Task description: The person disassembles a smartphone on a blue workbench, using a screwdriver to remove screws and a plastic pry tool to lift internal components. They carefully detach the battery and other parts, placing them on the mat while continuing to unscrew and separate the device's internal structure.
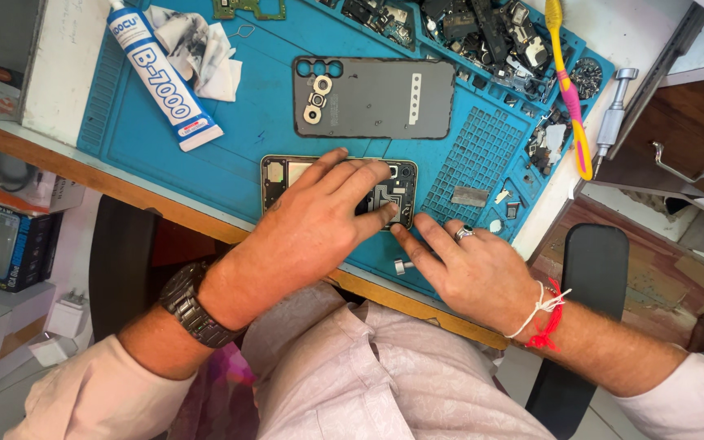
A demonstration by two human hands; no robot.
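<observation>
**Two hands working on an opened phone on a blue mat**

Head view: the opened smartphone with its back removed and its inner boards showing (340, 189) is lying on the blue silicone repair mat (238, 138), which is covering the white worktop (59, 65). The left hand (311, 224) is lying flat over the phone, its fingers spread apart and pressing down on the middle, gripping nothing. The right hand (466, 265), wearing a silver ring, is resting just right of the phone; its forefinger is touching the phone's lower right corner, its grip loose and holding nothing. A small silver screw-like piece (402, 266) is sitting on the mat just below the phone, close to the right hand. The grey detached back cover with camera holes (372, 98) is lying just above the phone. A white tube of glue (160, 73) and a crumpled white tissue (197, 49) are lying up and left of the phone. A pink-and-yellow toothbrush (568, 85) is lying well to the upper right of it.
</observation>
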